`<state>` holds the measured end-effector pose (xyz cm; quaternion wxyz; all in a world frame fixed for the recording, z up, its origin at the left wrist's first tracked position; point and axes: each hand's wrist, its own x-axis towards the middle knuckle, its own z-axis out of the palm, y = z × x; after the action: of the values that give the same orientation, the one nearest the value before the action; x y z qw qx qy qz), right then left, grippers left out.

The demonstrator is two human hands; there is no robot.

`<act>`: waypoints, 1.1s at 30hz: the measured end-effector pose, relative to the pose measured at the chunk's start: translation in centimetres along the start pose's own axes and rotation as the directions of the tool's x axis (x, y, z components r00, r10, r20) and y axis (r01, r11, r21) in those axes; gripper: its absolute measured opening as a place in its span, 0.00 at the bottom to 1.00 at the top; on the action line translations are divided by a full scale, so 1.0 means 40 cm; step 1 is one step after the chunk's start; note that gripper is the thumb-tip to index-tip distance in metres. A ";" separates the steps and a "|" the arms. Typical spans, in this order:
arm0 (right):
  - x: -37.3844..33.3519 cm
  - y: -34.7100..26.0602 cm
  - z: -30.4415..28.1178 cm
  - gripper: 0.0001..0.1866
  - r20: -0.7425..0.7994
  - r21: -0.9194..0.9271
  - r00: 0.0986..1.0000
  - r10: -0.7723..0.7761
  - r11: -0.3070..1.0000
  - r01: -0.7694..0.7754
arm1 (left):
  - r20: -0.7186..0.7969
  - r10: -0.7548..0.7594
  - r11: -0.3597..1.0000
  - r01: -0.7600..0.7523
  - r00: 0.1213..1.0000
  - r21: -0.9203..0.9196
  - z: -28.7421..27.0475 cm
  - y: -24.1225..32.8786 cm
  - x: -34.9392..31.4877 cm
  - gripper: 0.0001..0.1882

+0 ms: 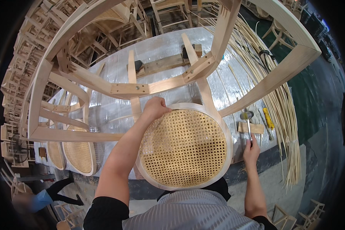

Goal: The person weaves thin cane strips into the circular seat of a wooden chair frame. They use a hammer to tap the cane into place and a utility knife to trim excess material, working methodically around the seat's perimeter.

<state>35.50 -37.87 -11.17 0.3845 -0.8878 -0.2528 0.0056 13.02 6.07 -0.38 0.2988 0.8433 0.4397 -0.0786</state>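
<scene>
A wooden chair frame lies on the worktable, its round back panel of woven cane (184, 147) toward me inside a pale wooden rim. My left hand (156, 109) is closed at the upper left of that rim, thumb and fingers pressed together at the cane's edge; what they pinch, if anything, is too small to make out. In my right hand (251, 151) is the handle of a hammer (247, 117), its rounded head raised over the table to the right of the panel. Beyond the panel, the chair's wooden legs and rails (166, 84) rise toward me.
A small wood block (250, 128) and a yellow-handled tool (268, 118) lie right of the hammer. A long bundle of cane strips (281, 111) runs along the table's right side. More cane panels (79, 151) stand at left. Stacked chair frames fill the far left; a person (42, 199) is at lower left.
</scene>
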 end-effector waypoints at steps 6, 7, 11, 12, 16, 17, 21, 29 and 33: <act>0.158 -0.047 -0.003 0.19 -0.041 -0.285 0.988 -0.151 0.949 0.133 | -0.085 0.032 0.998 -0.036 0.996 -0.042 0.014 0.021 -0.008 0.20; 0.161 -0.076 0.000 0.18 -0.085 -0.293 0.956 -0.282 0.924 0.247 | -0.092 0.013 0.999 -0.017 0.996 -0.036 0.013 0.018 -0.012 0.20; 0.111 -0.271 0.033 0.18 0.030 0.202 0.872 -0.488 0.858 0.473 | -0.086 -0.056 0.997 0.051 0.995 -0.056 0.015 -0.008 -0.030 0.20; 0.105 -0.313 0.049 0.18 0.064 0.160 0.816 -0.575 0.813 0.560 | -0.078 -0.052 0.997 0.046 0.996 -0.068 0.014 0.001 -0.025 0.20; 0.133 -0.404 0.112 0.22 0.393 0.021 0.778 -0.490 0.851 0.525 | -0.120 -0.001 0.996 -0.009 0.993 -0.087 0.025 0.016 -0.015 0.21; 0.147 -0.420 0.118 0.22 0.440 0.009 0.748 -0.497 0.836 0.549 | -0.135 0.005 0.995 -0.018 0.991 -0.095 0.026 0.013 -0.019 0.21; 0.162 -0.450 0.127 0.21 0.532 -0.056 0.660 -0.530 0.756 0.653 | -0.148 -0.017 0.996 0.004 0.989 -0.085 0.024 0.005 -0.024 0.22; 0.182 -0.452 0.136 0.14 0.591 -0.012 0.576 -0.564 0.708 0.706 | -0.369 0.088 0.996 -0.086 0.925 0.021 0.050 0.031 -0.044 0.20; 0.186 -0.458 0.145 0.14 0.591 -0.007 0.566 -0.575 0.698 0.716 | -0.356 0.104 0.994 -0.091 0.929 0.055 0.044 0.032 -0.035 0.18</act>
<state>32.64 -20.01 -1.32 0.1573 -0.7309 -0.6587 0.0852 13.42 3.55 -0.70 0.2012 0.8698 0.4429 0.0831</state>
